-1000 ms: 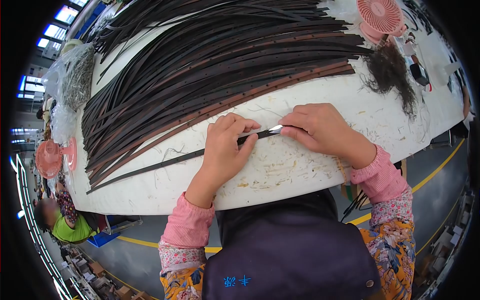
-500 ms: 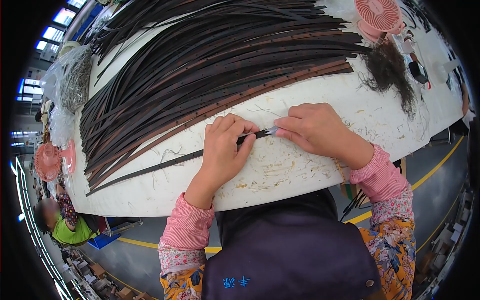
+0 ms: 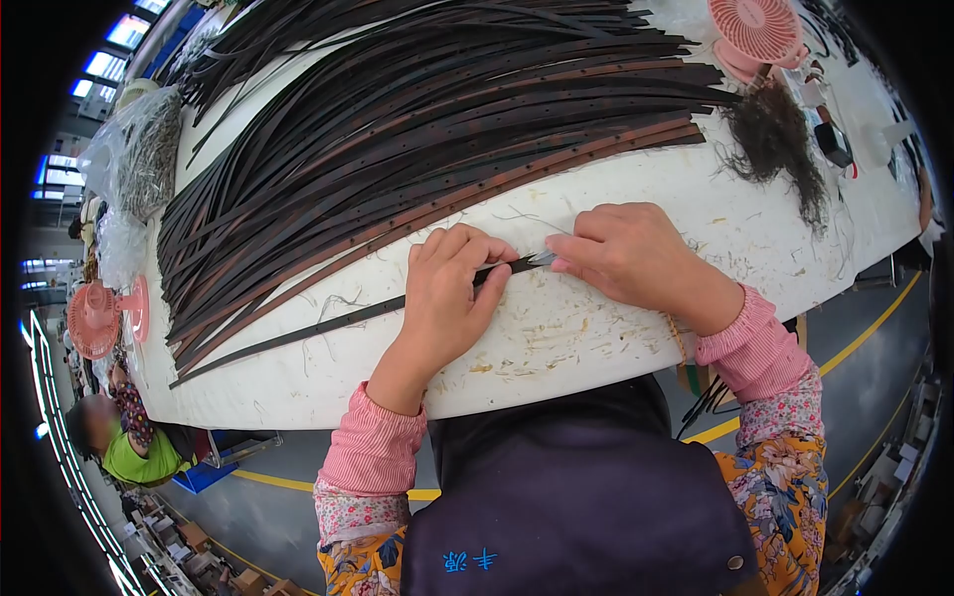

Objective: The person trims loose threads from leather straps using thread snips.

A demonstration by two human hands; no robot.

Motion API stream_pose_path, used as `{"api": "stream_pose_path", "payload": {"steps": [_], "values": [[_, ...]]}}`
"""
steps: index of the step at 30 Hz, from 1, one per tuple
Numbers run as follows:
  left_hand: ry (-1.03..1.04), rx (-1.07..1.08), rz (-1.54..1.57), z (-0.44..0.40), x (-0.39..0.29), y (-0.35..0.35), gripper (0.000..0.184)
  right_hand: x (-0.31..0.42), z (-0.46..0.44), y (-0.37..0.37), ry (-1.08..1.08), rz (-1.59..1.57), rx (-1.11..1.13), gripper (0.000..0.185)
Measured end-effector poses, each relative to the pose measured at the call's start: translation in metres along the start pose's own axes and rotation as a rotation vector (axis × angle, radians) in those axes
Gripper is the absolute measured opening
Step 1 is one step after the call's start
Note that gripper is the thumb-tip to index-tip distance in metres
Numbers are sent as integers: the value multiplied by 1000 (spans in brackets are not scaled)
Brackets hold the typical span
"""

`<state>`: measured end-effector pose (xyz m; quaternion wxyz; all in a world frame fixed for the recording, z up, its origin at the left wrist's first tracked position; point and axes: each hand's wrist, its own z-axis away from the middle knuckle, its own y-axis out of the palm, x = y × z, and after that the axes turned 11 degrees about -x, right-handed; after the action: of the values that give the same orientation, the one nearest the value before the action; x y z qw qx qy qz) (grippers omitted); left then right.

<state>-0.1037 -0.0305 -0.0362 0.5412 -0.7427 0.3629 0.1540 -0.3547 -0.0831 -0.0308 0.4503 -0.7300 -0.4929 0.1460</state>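
Note:
My left hand (image 3: 449, 283) pinches a narrow black strap (image 3: 328, 325) near its right end, thumb and fingers closed on it. The strap lies across the white table and runs left toward the pile. My right hand (image 3: 626, 256) is closed on a small silver pointed tool (image 3: 542, 259) that looks like thread snips; most of it is hidden in the fingers. Its tip meets the strap's end, just right of my left fingertips. Whether the tip cuts or only touches cannot be made out.
A large pile of black and brown straps (image 3: 397, 149) covers the far side of the table (image 3: 556, 348). Dark loose threads (image 3: 775, 139) lie at right, below a pink fan (image 3: 755, 30). Another pink fan (image 3: 94, 320) and a person in green (image 3: 139, 459) are at left.
Both hands stay almost in place. The silver tool's tip shows slightly differently at the strap's end; the strap has barely moved.

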Motion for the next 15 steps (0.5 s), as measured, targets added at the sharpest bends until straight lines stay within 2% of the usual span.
{"api": "stream_pose_path", "payload": {"steps": [7,10,12,13,15], "values": [[8,-1,4,1,2,1,14,0,1,2,-26,-2,0,18],[15,-3,15,1,4,2,14,-1,3,5,30,-50,-6,17],[13,-3,26,1,4,2,14,-4,5,7,246,-196,-83,17],[-3,-6,31,1,3,2,14,-6,4,6,245,-195,-83,17],[-18,-11,34,0,-2,1,14,-8,3,5,377,-360,-113,20]]}}
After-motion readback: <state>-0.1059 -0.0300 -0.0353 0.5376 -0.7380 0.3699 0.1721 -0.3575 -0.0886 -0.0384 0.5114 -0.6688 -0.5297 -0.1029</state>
